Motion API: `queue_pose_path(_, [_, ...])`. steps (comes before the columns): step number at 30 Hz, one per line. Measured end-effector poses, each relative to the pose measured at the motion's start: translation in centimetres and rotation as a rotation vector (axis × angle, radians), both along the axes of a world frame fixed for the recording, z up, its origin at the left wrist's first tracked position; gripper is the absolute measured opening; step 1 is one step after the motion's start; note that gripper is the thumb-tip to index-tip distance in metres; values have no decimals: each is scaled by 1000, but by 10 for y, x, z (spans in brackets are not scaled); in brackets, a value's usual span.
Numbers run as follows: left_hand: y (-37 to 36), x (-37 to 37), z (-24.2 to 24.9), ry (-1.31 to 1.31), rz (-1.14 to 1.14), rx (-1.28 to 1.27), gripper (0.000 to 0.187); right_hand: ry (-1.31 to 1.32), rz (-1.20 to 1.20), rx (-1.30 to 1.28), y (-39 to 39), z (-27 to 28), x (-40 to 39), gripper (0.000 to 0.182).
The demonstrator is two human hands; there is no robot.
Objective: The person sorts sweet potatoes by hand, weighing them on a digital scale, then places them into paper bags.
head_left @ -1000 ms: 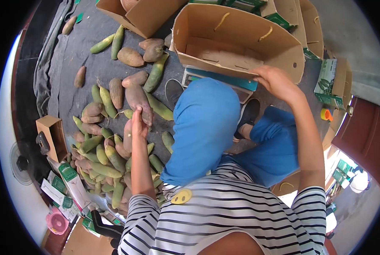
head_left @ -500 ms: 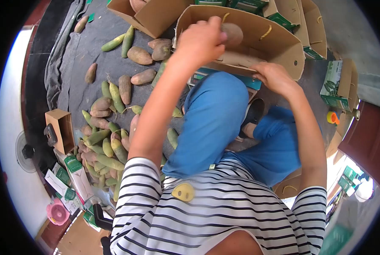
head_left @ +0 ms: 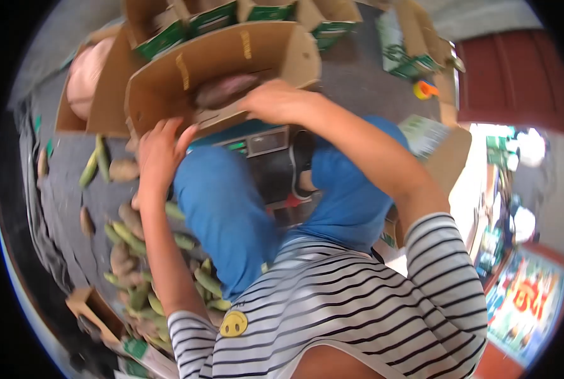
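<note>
In front of me an open cardboard box (head_left: 162,76) with yellow rope handles rests on a teal scale (head_left: 266,142). A reddish-brown root vegetable (head_left: 225,90) lies inside it. My left hand (head_left: 159,151) is at the box's near left edge, fingers apart, holding nothing. My right hand (head_left: 272,101) is closed on the near right edge of the box; its fingertips are partly hidden behind the cardboard. Left of my knee, green and brown root vegetables (head_left: 130,237) lie scattered on the dark cloth.
More open boxes (head_left: 212,20) stand behind the main box, and one with a pink content (head_left: 89,82) is at its left. Orange tape (head_left: 425,90) lies on the right, near another box (head_left: 392,44). A small carton (head_left: 92,309) sits lower left.
The view has turned right. My left hand has let go of the root vegetable and moved to the box's near left edge. A root vegetable now shows inside the box.
</note>
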State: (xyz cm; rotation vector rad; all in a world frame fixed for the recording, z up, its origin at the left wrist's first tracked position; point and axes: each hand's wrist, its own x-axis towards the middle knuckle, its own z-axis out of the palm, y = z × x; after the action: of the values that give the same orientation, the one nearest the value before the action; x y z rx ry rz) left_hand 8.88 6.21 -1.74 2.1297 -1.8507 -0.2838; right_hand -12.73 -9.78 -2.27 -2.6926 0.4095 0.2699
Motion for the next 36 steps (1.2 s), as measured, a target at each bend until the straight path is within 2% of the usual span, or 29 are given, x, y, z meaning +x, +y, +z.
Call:
queue_pose_path(1, [3,-5,-5,-71,-1,-34,36,60,-14,-2,2,7,0,18])
queue_pose_path(2, [2,-7,-4,-101,-8,42,37,113,1,-31,3,7,0,20])
queue_pose_path(4, [1,-3,-14,-143,-57,-32,38,70,-82,-107,13,21,-4,23])
queue_pose_path(6, [-1,-2,-15,-141,-39,-10,39,-239,-193,-87,21,57,-25,27])
queue_pose_path(8, [-2,-1,-19,-144,-29,-1,40,-572,-441,-190,26,101,-64,29])
queue_pose_path(10, [-2,3,-23,-158,-35,-14,40,-571,-739,-432,22,111,-125,32])
queue_pose_path(12, [-3,4,-25,-169,-38,-17,40,-412,-1076,-536,11,81,-201,37])
queue_pose_path(14, [-3,3,-27,-171,-37,-26,40,-114,-1284,-722,5,5,-291,59])
queue_pose_path(16, [-2,3,-28,-171,-33,-41,40,69,-1625,-461,32,-24,-314,80])
queue_pose_path(18, [-1,4,-31,-184,-38,-43,40,74,-1709,-346,54,-83,-343,83])
queue_pose_path(20, [-1,6,-30,-193,-33,-45,39,-290,-1898,-104,71,-125,-354,64])
queue_pose_path(23, [-2,2,-28,-184,-24,-56,39,-53,-1807,-110,78,-147,-366,46])
queue_pose_path(28, [-1,5,-29,-197,-27,-38,36,-262,-1544,-217,41,-108,-330,33])
queue_pose_path(30, [-2,3,-30,-196,-43,-52,35,-134,-1524,-273,11,-90,-298,29])
queue_pose_path(32, [-1,6,-30,-206,-51,-50,34,-151,-1453,-341,-36,-106,-287,27])
queue_pose_path(36, [-1,6,-27,-191,-55,2,34,-210,-1432,-318,-121,-104,-265,36])
